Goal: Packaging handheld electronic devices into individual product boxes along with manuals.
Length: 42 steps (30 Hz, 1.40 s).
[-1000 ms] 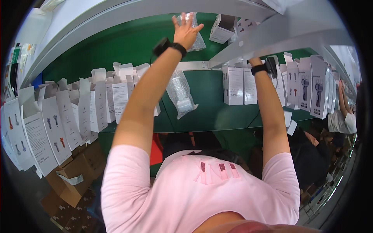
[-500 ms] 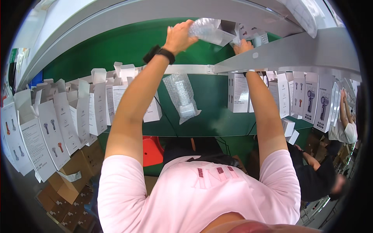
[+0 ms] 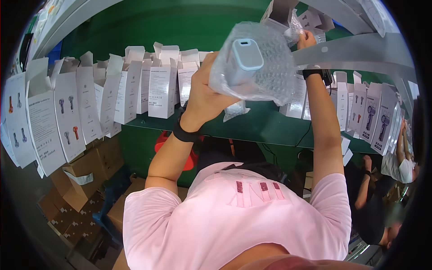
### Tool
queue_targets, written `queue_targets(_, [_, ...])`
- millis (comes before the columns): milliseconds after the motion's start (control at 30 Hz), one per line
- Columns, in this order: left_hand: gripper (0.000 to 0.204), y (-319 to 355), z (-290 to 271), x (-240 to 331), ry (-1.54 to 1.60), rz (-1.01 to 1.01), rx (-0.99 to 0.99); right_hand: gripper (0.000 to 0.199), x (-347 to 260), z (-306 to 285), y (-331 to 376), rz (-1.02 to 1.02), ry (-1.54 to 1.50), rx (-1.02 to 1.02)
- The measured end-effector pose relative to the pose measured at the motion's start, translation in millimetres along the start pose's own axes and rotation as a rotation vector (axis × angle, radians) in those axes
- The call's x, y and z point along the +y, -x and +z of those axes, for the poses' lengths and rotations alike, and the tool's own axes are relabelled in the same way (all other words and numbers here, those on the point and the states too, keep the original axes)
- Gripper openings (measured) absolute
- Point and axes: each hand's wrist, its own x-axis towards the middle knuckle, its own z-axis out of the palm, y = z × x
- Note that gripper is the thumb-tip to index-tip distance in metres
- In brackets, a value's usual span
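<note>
Holding a bubble-wrap bag [image 3: 279, 67] was the left hand's job: left hand [image 3: 208, 92] closed round the bag's left side, bag up in front of the far half of the scene, roughly centre. Light blue block [image 3: 249, 55] showed through the wrap, rounded end facing the camera, small dark slot near its far edge. Right hand [image 3: 307, 41] was at far right, fingers bent next to some crumpled clear wrap [image 3: 295, 27] by an open white box [image 3: 279, 15]; couldn't tell if it gripped the wrap or only touched it. Grey metal beam [image 3: 346, 58] crossed over the right forearm around the wrist. Second bubble-wrapped pack [image 3: 236, 110] was on the green table [image 3: 265, 128], mostly hidden behind the held bag. Printed white boxes [image 3: 108, 101] stood in a row along the left, many with top flaps up. More printed boxes [image 3: 360, 105] stood on the right, past the right forearm. Both wrists had black bands. Red stool-like thing [image 3: 191, 161] sat below the table's near edge, brown cartons [image 3: 105, 157] on the near left. Co-worker in black [image 3: 371, 220] was at near right, another in white [image 3: 396, 166] just beyond.
</note>
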Motion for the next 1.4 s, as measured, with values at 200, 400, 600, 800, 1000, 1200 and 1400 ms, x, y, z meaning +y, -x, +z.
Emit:
queue_targets(200, [0.073, 19.9, -2.4, 13.1, 0.162, -0.092, 0.002, 0.026, -7.1, -0.3, 2.1, -0.061, -0.137, 0.024])
queue_targets(400, [0.063, 24.5, -7.1, 17.4, 0.268, -0.173, -0.086, 0.023, 16.0, 7.2, 3.8, -0.055, -0.325, 0.008])
queue_targets(600, [0.054, 30.0, -11.6, 4.0, 0.317, -0.307, 0.122, 0.018, 4.4, -10.8, 9.4, -0.120, -0.447, -0.098])
queue_targets(800, [0.052, 47.8, -25.8, -45.9, 0.642, -0.539, 0.154, 0.019, -17.4, -57.5, 27.0, -0.353, -0.234, 0.226])
queue_targets(1000, [0.065, -30.7, -21.8, -90.6, -0.071, -0.232, -0.158, 0.020, -46.2, -99.7, 30.3, 0.150, -0.850, 0.224])
queue_targets(1200, [0.046, -109.3, 14.2, -118.6, -0.823, 0.418, -0.282, 0.024, -47.8, -146.9, 53.9, -0.036, -0.478, 0.344])
queue_targets(1400, [0.044, -129.4, 29.9, -125.2, -0.989, 0.389, -0.297, 0.029, -61.2, -175.4, 30.9, 0.162, -0.394, 0.213])
